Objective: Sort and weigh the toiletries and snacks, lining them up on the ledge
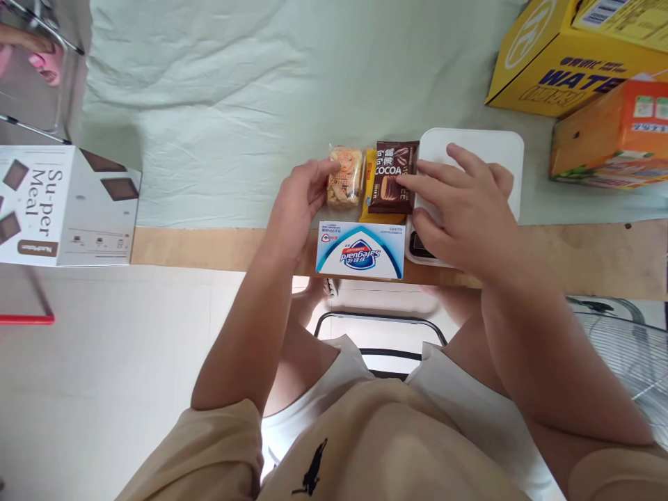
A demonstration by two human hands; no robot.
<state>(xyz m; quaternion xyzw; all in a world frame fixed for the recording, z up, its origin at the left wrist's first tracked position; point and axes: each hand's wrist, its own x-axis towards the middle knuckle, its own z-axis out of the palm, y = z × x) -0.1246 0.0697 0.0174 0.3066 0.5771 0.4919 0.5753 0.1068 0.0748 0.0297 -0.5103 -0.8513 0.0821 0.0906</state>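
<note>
My left hand (298,203) has its fingers curled together at the left edge of a clear-wrapped snack (345,178), its forefinger tip on the wrapper. A brown cocoa snack packet (390,186) lies to the right, partly over a yellow packet (369,198). Reaching across a white kitchen scale (509,149), my right hand (464,202) has its fingers spread, with a fingertip touching the cocoa packet's right side. Below the packets, at the table's front edge, is a white and blue Safeguard soap box (360,250). My right hand hides much of the scale and its dark display.
At the left edge stands a white Su-per Meal box (62,209). A yellow water carton (553,66) and an orange carton (600,139) are on the right. A pale green cloth (209,104) covers the table behind the bare wooden edge (193,247). Below right is a wire fan guard (637,348).
</note>
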